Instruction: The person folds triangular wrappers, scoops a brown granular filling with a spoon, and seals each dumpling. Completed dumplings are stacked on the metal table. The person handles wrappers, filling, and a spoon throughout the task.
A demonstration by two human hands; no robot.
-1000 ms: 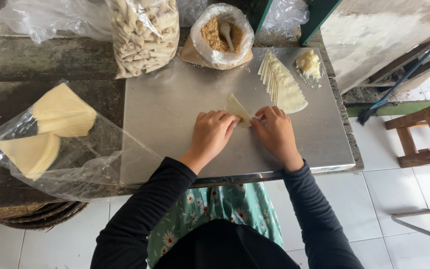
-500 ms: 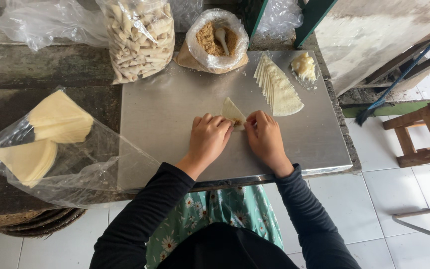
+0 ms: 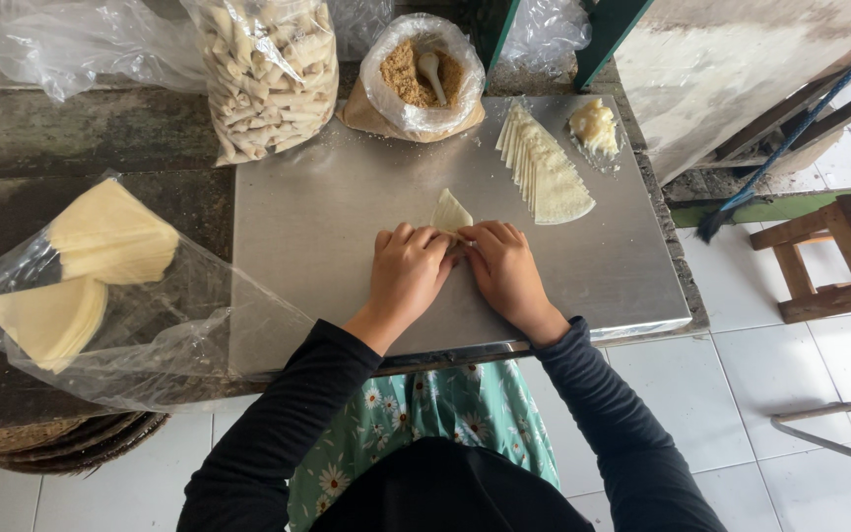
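Clear plastic bag of pale rolled snacks [image 3: 270, 74] standing far left; brown wooden stool [image 3: 832, 258] sitting right, on white tiled floor [image 3: 800, 369].

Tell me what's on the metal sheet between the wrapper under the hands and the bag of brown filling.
Nothing: in the head view, only bare metal sheet lies between the wrapper and the filling bag. The wrapper fan sits off to the right.

Bright, even daylight, soft and diffuse. Dull sheen across the steel sheet [image 3: 347, 217], pale glare toward its right edge. Faint, short shadows beneath the hands [image 3: 455, 271]. White highlights on the clear plastic bag [image 3: 199, 325]. Sharp at centre; slight wide-angle bending at the edges, floor tiles [image 3: 800, 365] near overexposed.
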